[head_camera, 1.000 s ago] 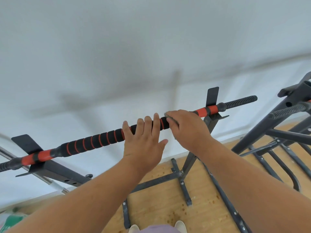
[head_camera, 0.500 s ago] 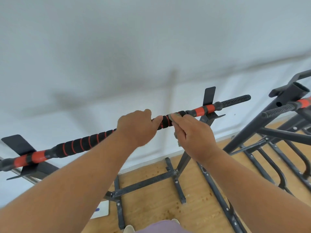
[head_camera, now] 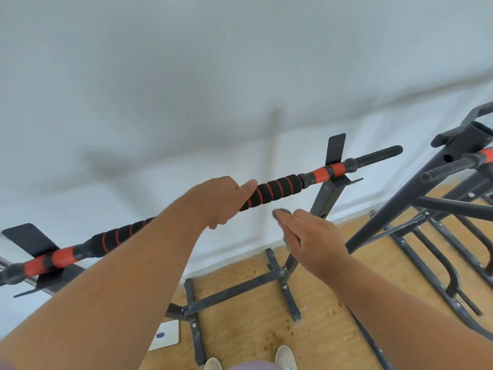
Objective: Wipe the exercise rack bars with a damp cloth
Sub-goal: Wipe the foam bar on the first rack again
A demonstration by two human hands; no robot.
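Note:
A black foam bar with red rings point(head_camera: 274, 190) lies across two dark steel rack uprights, running from lower left to upper right. My left hand point(head_camera: 218, 201) grips the bar near its middle, fingers curled round it and thumb lying along the foam. My right hand point(head_camera: 309, 239) hovers just below and in front of the bar, apart from it. A small grey cloth point(head_camera: 281, 212) peeks out past its fingertips and under the palm; most of the cloth is hidden by the hand.
A white wall stands close behind the bar. The right upright point(head_camera: 324, 198) drops to a steel floor base point(head_camera: 234, 292) on a wooden floor. A second dark rack point(head_camera: 437, 188) stands at the right. A white tile-like object point(head_camera: 166, 335) lies on the floor near my shoes.
My right hand has come off the bar with the cloth and dropped a little below it. My left hand went from lying over the bar to gripping it, then held its place.

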